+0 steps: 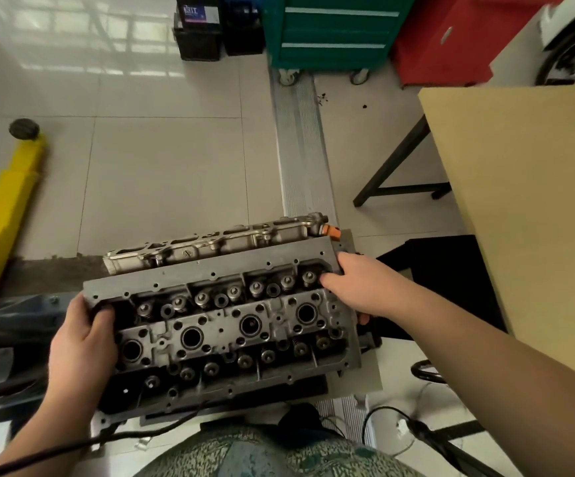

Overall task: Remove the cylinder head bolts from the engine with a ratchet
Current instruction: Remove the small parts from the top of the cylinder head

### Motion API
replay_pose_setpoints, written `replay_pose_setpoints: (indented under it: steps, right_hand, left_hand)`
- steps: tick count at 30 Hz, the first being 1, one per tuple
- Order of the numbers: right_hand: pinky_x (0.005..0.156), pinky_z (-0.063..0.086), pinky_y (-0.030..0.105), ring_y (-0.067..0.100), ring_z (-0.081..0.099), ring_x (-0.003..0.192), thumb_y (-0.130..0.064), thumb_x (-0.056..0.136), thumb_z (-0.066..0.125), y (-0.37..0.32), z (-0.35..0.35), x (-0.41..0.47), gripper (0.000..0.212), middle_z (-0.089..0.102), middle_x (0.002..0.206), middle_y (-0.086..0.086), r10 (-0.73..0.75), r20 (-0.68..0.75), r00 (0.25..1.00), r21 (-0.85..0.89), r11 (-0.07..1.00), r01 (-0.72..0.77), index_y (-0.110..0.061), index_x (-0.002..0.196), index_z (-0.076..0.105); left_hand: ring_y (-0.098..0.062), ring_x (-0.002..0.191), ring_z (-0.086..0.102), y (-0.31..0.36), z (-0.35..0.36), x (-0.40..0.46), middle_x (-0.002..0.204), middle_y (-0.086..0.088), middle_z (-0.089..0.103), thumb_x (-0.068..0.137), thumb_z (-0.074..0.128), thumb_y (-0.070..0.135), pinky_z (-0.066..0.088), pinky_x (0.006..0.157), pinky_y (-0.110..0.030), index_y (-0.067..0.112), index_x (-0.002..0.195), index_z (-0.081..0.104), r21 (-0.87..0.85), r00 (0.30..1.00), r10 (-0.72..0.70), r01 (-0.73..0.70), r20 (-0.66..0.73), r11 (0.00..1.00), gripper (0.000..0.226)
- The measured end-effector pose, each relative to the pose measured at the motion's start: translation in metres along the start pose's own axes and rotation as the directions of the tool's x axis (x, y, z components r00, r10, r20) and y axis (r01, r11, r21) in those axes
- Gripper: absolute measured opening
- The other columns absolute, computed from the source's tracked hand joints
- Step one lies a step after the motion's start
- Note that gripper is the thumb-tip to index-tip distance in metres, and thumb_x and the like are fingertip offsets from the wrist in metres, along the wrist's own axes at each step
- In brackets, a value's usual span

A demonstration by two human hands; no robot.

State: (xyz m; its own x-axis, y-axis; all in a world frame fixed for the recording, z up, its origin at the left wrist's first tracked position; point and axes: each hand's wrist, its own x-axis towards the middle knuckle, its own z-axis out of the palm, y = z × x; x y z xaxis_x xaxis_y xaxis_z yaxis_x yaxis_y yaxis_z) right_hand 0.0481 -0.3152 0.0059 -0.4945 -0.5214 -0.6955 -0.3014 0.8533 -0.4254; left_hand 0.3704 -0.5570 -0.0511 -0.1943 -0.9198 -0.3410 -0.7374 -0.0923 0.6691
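Head view: tiled floor (162,160) is lying below; cylinder head (224,325), long axis left-right, is being gripped endwise by left hand (79,342) and right hand (361,287).

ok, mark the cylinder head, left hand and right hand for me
cylinder head (222,333), head view, centre of its top face.
left hand (81,342), head view, back of the hand at the near-left end.
right hand (365,287), head view, back of the hand at the far-right end.

I see the cylinder head (231,325) in front of me, my left hand (79,342) on its left end, my right hand (358,287) on its right; a tool cabinet (334,32) stands far behind.
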Motion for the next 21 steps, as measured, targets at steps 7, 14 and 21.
replay_pose_setpoints:
  steps: [7, 14, 21]
  right_hand:
    - [0.064, 0.058, 0.028, 0.007, 0.07, 0.081, -0.059, 0.091, 0.049, 0.007, 0.012, -0.011, 0.031, 0.069, 0.097, -0.015, 0.026, -0.042, 0.999, -0.011, 1.0, -0.027, -0.044, 0.117, 0.057]
    - [0.051, 0.052, 0.022, 0.005, 0.07, 0.074, -0.058, 0.093, 0.051, 0.012, 0.014, -0.002, 0.017, 0.072, 0.086, -0.016, 0.035, -0.038, 0.999, 0.033, 0.999, -0.034, -0.046, 0.101, 0.058]
    - [0.06, 0.056, 0.025, 0.005, 0.072, 0.077, -0.06, 0.093, 0.051, 0.021, 0.02, 0.003, 0.024, 0.075, 0.087, -0.014, 0.039, 0.001, 0.999, 0.086, 0.996, -0.039, -0.041, 0.102, 0.062]
  left_hand:
    - [-0.014, 0.077, 0.066, 0.0, -0.005, 0.002, 0.088, 0.011, 0.067, 0.102, 0.049, 0.034, 0.049, 0.059, -0.035, 0.057, 0.094, 0.055, -0.007, 0.997, 0.032, -0.031, 0.07, 0.999, 0.025]
    - [-0.023, 0.08, 0.068, -0.003, -0.002, 0.001, 0.088, 0.004, 0.07, 0.102, 0.047, 0.035, 0.057, 0.069, -0.047, 0.04, 0.101, 0.056, -0.008, 0.995, 0.036, -0.035, 0.095, 0.999, 0.01]
    - [-0.02, 0.087, 0.067, 0.001, -0.002, -0.001, 0.096, 0.011, 0.069, 0.103, 0.047, 0.036, 0.056, 0.077, -0.05, 0.039, 0.113, 0.054, 0.013, 0.993, 0.052, -0.054, 0.104, 0.998, 0.013]
